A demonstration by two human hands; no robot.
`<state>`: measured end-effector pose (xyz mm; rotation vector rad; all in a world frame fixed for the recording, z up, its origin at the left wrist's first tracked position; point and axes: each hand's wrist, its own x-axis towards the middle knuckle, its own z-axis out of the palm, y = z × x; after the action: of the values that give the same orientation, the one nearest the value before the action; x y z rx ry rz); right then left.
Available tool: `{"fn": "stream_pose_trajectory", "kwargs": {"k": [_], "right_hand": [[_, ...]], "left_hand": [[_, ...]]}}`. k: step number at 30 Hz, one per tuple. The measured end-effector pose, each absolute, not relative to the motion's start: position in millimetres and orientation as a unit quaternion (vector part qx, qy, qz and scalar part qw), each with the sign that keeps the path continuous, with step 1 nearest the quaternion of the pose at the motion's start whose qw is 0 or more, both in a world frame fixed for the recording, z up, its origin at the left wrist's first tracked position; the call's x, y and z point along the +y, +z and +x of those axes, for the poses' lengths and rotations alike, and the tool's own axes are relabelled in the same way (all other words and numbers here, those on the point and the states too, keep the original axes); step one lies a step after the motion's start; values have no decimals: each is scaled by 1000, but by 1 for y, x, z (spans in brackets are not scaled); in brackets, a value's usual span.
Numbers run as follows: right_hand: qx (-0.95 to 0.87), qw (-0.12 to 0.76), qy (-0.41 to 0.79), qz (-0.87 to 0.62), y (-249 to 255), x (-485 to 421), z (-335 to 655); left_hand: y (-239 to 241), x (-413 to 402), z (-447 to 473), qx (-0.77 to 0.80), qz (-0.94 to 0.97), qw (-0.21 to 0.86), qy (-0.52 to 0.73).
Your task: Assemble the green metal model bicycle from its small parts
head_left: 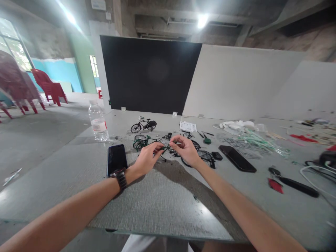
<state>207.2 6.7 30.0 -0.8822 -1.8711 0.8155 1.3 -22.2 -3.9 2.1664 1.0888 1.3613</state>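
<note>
My left hand [145, 160] and right hand [186, 151] are both closed in a fingertip pinch on a small green model-bicycle part [165, 149], held just above the tabletop [168, 199]. Just beyond lies a green model bicycle [141, 142], with a black model bicycle [144, 125] farther back. A black smartphone [117, 160] lies beside my left hand.

The forearms [65, 213] are bare. A black wristwatch [120, 179] with a chunky segmented band sits on the left wrist, and white clothing [139, 244] shows at the lap.
</note>
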Motion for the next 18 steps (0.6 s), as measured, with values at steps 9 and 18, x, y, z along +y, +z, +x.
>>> {"fn": "stream_pose_trajectory", "kwargs": {"k": [9, 18], "right_hand": [[-740, 438, 361, -362, 32, 2, 205], [-872, 317, 137, -347, 38, 0, 207]], "left_hand": [[-3, -22, 2, 394, 756, 212, 477], [-6, -21, -1, 387, 771, 176, 474]]}}
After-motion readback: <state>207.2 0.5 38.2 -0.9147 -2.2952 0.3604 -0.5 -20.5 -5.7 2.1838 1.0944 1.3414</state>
